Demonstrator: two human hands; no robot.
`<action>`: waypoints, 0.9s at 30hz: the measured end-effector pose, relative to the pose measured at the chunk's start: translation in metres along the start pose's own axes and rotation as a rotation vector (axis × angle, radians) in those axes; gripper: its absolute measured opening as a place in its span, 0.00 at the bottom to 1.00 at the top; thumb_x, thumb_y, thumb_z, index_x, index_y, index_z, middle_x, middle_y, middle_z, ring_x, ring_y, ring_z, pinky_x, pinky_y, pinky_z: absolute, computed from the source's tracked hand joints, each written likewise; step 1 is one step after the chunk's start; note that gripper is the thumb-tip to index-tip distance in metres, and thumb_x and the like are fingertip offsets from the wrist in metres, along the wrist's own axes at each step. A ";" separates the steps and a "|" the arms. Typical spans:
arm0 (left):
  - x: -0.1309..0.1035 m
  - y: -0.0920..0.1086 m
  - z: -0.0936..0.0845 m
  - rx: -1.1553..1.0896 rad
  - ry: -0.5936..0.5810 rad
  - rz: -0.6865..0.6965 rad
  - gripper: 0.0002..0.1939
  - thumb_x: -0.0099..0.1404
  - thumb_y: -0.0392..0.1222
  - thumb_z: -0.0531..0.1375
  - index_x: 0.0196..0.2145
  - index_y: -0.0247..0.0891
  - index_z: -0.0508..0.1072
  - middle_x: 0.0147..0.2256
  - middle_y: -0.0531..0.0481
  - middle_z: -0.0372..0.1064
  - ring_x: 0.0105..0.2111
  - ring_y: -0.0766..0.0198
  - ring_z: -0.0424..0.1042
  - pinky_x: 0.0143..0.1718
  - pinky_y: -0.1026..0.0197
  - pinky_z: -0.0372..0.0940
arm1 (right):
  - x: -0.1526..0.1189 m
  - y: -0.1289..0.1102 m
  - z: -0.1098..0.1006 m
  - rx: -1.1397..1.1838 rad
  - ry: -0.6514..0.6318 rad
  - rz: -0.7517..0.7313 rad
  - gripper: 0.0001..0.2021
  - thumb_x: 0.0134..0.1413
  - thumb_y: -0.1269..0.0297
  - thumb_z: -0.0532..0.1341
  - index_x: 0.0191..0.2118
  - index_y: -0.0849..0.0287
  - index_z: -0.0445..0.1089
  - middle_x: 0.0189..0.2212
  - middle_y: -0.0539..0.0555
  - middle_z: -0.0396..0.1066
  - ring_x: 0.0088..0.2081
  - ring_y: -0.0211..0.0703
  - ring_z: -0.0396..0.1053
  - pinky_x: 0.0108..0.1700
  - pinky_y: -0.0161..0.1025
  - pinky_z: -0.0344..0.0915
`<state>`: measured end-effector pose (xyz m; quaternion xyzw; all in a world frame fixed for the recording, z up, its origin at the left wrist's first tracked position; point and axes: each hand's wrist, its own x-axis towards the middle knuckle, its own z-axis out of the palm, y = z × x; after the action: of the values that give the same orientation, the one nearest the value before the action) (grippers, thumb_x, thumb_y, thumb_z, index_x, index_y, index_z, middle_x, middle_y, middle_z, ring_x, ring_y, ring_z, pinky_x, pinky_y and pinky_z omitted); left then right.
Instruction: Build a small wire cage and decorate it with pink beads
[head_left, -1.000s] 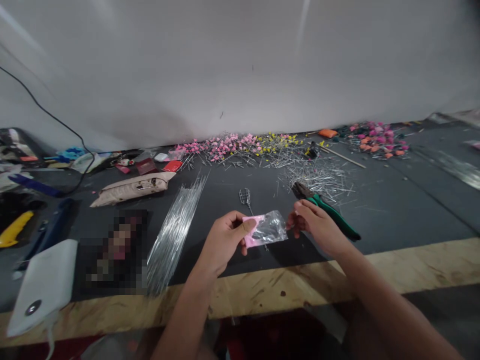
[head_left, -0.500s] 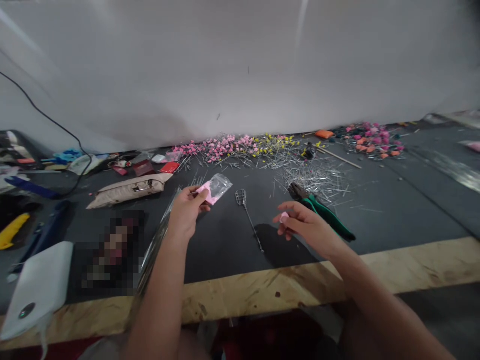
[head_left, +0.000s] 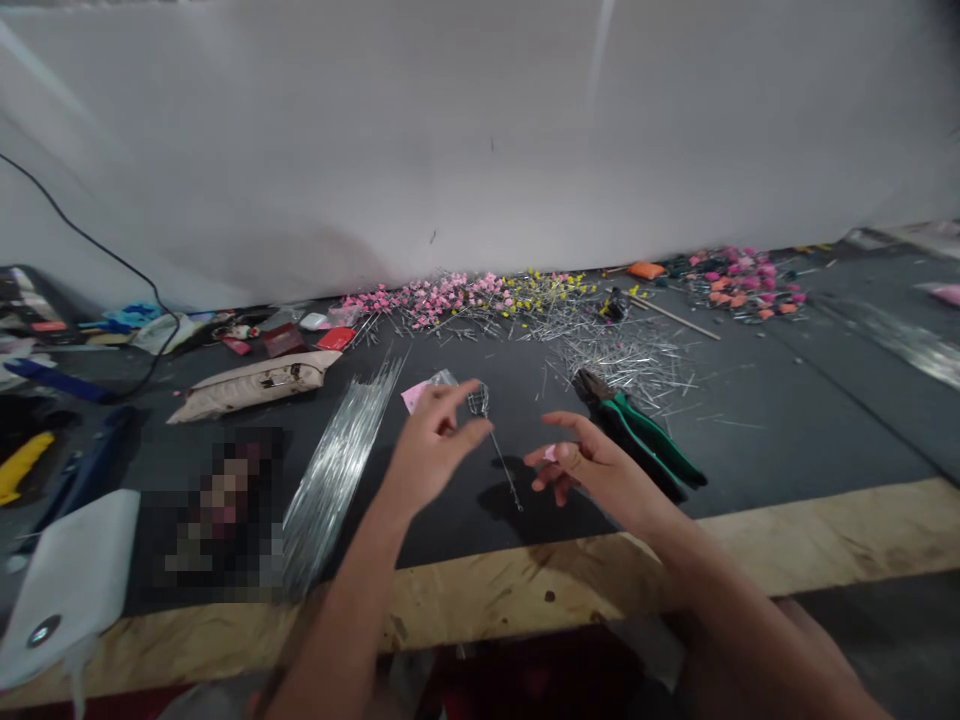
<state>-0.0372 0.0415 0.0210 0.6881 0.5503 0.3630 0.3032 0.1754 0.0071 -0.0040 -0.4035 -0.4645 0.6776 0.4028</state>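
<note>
My left hand (head_left: 433, 440) is empty, thumb and forefinger apart, over the dark table mat. Just behind its fingers lies a clear plastic bag (head_left: 413, 397) of pink clay-like material, partly hidden. Between my hands rests a twisted wire piece (head_left: 501, 456) with a small cage-shaped head, close to the left fingertips. A small pink lump (head_left: 550, 453) sits in the fingers of my right hand (head_left: 574, 460). Beside that hand, to its right, are pliers (head_left: 645, 430) with green handles.
Loose wires (head_left: 341, 460) lie left of my left arm. Pink-tipped wires (head_left: 450, 295), yellow-tipped ones (head_left: 551, 290) and bare short wires (head_left: 630, 350) line the wall. A white power bank (head_left: 82, 570) sits front left, and a beige pouch (head_left: 251, 388) lies behind it.
My left hand has let go of the plastic bag, which now lies on the mat, and has moved right towards the wire piece. The right hand has shifted slightly left with the pink lump.
</note>
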 end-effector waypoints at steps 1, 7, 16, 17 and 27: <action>-0.007 0.008 0.009 -0.042 -0.117 0.043 0.23 0.57 0.49 0.59 0.51 0.50 0.67 0.41 0.50 0.59 0.34 0.64 0.63 0.38 0.61 0.61 | -0.001 0.001 0.001 -0.007 -0.021 -0.004 0.16 0.55 0.55 0.55 0.46 0.55 0.52 0.33 0.53 0.71 0.31 0.39 0.71 0.27 0.36 0.65; -0.028 0.024 0.042 -0.089 -0.343 0.144 0.13 0.63 0.46 0.54 0.43 0.50 0.74 0.34 0.51 0.59 0.36 0.64 0.63 0.38 0.63 0.60 | -0.001 0.006 0.004 -0.021 -0.096 0.003 0.14 0.54 0.51 0.56 0.37 0.54 0.54 0.26 0.45 0.66 0.26 0.35 0.68 0.32 0.37 0.66; -0.023 0.007 0.030 -0.170 -0.101 -0.104 0.08 0.56 0.45 0.60 0.34 0.41 0.73 0.33 0.50 0.72 0.32 0.63 0.70 0.36 0.62 0.63 | 0.004 0.001 0.003 -0.162 -0.114 0.054 0.14 0.54 0.50 0.54 0.33 0.57 0.58 0.29 0.50 0.68 0.30 0.37 0.67 0.32 0.36 0.64; -0.022 0.004 0.029 -0.160 -0.074 -0.129 0.09 0.55 0.45 0.60 0.34 0.41 0.73 0.32 0.50 0.72 0.32 0.63 0.70 0.36 0.62 0.63 | 0.004 0.002 0.001 -0.269 -0.091 0.042 0.13 0.55 0.52 0.54 0.33 0.58 0.60 0.29 0.50 0.68 0.29 0.36 0.66 0.32 0.35 0.63; -0.020 -0.008 0.017 -0.026 0.026 -0.237 0.13 0.56 0.52 0.58 0.30 0.40 0.73 0.22 0.52 0.70 0.21 0.64 0.68 0.23 0.65 0.61 | 0.002 0.007 0.002 -0.848 -0.302 -0.278 0.20 0.45 0.75 0.59 0.47 0.56 0.66 0.49 0.56 0.64 0.51 0.45 0.59 0.54 0.42 0.56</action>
<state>-0.0303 0.0231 0.0022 0.6094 0.6268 0.3406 0.3460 0.1718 0.0070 -0.0104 -0.3632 -0.8035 0.4186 0.2173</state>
